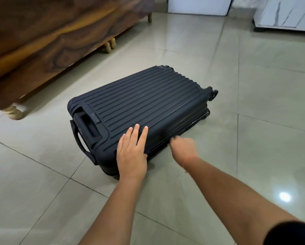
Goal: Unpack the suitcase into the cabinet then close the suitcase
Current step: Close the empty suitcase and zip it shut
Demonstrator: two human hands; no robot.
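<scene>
Two hands: left (pixel 131 152) flat on suitcase (pixel 144 101), right (pixel 182 147) pinching its seam.

Left hand (pixel 132 152) lying flat with fingers spread and palm down, right hand (pixel 182 147) curling closed and blurred, both bare forearms stretching forward

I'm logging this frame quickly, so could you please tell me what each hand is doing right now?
Left hand: open, flat on the suitcase lid.
Right hand: fingers curled at the suitcase's side seam; whether it grips anything cannot be told.
</scene>
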